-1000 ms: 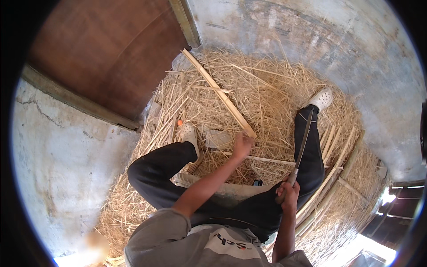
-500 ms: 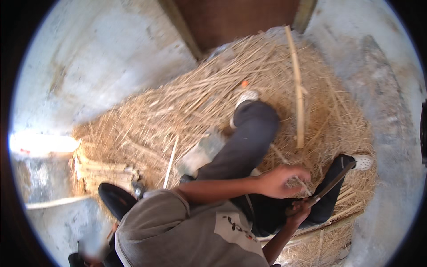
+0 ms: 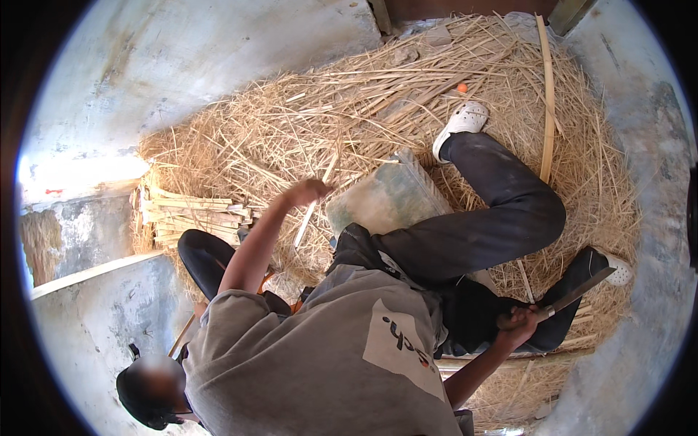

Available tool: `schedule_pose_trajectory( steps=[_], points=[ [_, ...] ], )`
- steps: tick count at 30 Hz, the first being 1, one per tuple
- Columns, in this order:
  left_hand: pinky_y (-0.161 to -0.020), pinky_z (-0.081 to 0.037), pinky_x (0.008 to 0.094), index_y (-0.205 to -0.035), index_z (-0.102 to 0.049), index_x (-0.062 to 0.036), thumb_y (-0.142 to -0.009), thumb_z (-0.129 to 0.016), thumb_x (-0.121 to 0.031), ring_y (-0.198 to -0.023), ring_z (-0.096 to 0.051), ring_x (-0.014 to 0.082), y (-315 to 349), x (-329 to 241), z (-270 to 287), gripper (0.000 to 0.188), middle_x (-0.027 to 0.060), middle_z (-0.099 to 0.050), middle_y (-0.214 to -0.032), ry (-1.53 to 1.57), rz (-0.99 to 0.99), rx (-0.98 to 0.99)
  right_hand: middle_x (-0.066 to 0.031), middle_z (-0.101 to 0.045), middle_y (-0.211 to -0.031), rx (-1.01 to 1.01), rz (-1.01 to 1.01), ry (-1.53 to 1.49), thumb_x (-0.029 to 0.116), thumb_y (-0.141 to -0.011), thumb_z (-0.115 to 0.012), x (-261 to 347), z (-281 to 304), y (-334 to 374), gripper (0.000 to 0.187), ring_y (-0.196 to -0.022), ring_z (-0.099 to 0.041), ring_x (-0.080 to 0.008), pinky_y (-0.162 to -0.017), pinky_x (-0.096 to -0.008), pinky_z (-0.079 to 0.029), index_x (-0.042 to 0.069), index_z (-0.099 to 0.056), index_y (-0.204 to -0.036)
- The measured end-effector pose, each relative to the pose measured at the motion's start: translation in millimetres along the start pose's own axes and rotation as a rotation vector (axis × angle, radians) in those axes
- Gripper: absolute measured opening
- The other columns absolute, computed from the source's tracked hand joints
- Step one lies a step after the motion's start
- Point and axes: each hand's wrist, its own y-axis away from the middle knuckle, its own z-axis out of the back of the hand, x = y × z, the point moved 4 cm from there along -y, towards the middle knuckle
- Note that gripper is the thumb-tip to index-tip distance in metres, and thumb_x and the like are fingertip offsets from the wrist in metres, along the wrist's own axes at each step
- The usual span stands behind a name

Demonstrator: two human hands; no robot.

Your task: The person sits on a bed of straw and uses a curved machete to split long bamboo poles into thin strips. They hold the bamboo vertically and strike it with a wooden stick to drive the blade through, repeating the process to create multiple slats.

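My right hand [image 3: 518, 325] is closed round the wooden handle of a long knife [image 3: 578, 292]. The blade slants up to the right, over my lower leg and towards a white clog [image 3: 619, 269]. Out to the left, my left hand [image 3: 307, 192] is raised above the shavings, its fingers drawn together. Whether anything thin is between them is too small to make out. A pale split strip [image 3: 305, 224] lies under that hand. Just right of it is a worn greenish-white block or sack [image 3: 389, 195], beside my bent leg.
Straw-like shavings [image 3: 247, 145] cover the floor. One long pale slat [image 3: 547, 102] lies at the far right, and a bundle of split strips [image 3: 190, 216] at the left. Another person [image 3: 154, 392] sits at lower left. Stained walls [image 3: 218, 51] bound the space; an orange ball [image 3: 462, 88] lies far off.
My left hand has swung away from the knife, leftwards over the shavings; the thin strip at its fingers no longer shows there. My right hand still grips the knife. The view has shifted.
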Motion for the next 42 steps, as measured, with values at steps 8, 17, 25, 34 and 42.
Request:
schedule_pose_trajectory(
  steps=[8,17,25,34,42],
  points=[
    [-0.111,-0.029,0.0599,-0.146,-0.041,-0.0116,-0.080,-0.023,-0.090,-0.140,-0.035,0.0374,50,31,-194,0.104,0.0214,-0.033,-0.154,1.050,0.587,0.054,0.0011,-0.037,-0.062,0.118,0.034,-0.062,0.011,-0.088,-0.054,-10,21,-14,0.012,-0.053,-0.037,-0.0117,-0.068,-0.0326,-0.041,0.006,-0.052,-0.099],
    [-0.090,-0.044,0.0589,-0.130,-0.053,-0.0082,-0.091,-0.054,-0.041,-0.111,-0.055,0.0324,-32,130,-278,0.051,0.0183,-0.056,-0.124,1.401,0.882,-0.313,0.0010,-0.037,-0.063,0.119,0.015,0.023,0.014,-0.084,-0.055,-5,8,-7,0.019,-0.058,-0.039,-0.0121,-0.072,-0.0338,-0.042,0.006,-0.051,-0.101],
    [-0.093,-0.041,0.0571,-0.143,-0.043,-0.0232,-0.079,-0.054,-0.003,-0.103,-0.056,0.0229,-39,163,-333,0.068,0.0090,-0.061,-0.108,1.567,0.627,-0.235,0.0015,-0.036,-0.063,0.200,-0.027,0.007,0.014,-0.083,-0.057,-7,25,-15,0.018,-0.057,-0.038,-0.0121,-0.073,-0.0328,-0.043,0.007,-0.051,-0.099],
    [-0.081,-0.044,0.0515,-0.133,-0.054,-0.0341,-0.097,-0.052,-0.019,-0.080,-0.053,0.0203,-82,199,-367,0.040,0.0055,-0.058,-0.087,1.679,0.608,-0.192,0.0018,-0.040,-0.063,0.184,-0.106,0.002,0.014,-0.081,-0.062,-3,16,-14,0.019,-0.058,-0.044,-0.0126,-0.065,-0.0306,-0.045,0.010,-0.054,-0.098],
    [-0.074,-0.054,0.0368,-0.120,-0.062,0.0053,-0.072,-0.088,-0.025,-0.085,-0.069,0.0225,-1,132,-285,0.062,0.0141,-0.072,-0.104,1.272,0.510,-0.482,0.0011,-0.040,-0.061,0.139,-0.101,-0.006,0.012,-0.086,-0.059,0,6,-8,0.012,-0.054,-0.042,-0.0126,-0.068,-0.0310,-0.044,0.008,-0.054,-0.095]
  ],
)
